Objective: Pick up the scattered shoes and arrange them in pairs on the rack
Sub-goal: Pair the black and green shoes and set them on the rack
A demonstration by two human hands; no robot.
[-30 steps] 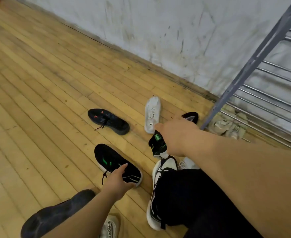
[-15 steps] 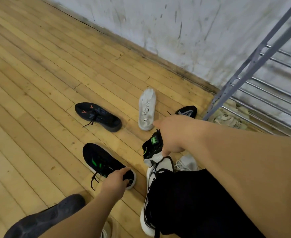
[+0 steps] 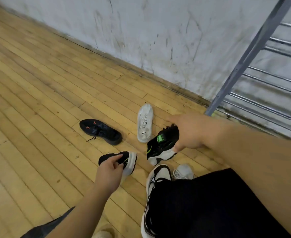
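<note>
**Head view.** A person crouches over a wooden plank floor [image 3: 38, 100] that meets a scuffed white wall [image 3: 158, 31].

The left hand [image 3: 109, 170] reaches forward. Its grip is closed, with the fingers curled over the upper of a black shoe with a green stripe [image 3: 124, 159]. This shoe is tipped onto its side, its thick white sole facing right. Whether it is clear of the floor cannot be told.

The right hand [image 3: 187, 133] has its grip closed on the rear part of a matching black shoe with a green tongue tag [image 3: 162, 145]. That shoe is tilted, with its white sole toward the camera. Most of the fingers are hidden behind it. The two held shoes are near each other but apart.

Two more shoes lie on the floor beyond the hands:
- A white lace-up shoe [image 3: 145, 122] lies just beside the shoe in the right hand.
- A black shoe with red marks [image 3: 100, 131] lies to the left of the white one and apart from it, with its laces loose.

At the right edge stands the rack [image 3: 254, 54], a slanting grey metal post with horizontal rails behind it, set against the wall. No shoe shows on the visible rails.

In the foreground is a black trouser leg [image 3: 210, 203] above a worn black-and-white trainer [image 3: 158, 177]. A pale grey shoe [image 3: 183, 171] is partly hidden just behind the trainer. At the bottom edge a dark grey shoe [image 3: 43, 229] and a beige shoe [image 3: 103, 234] are only partly in frame.
</note>
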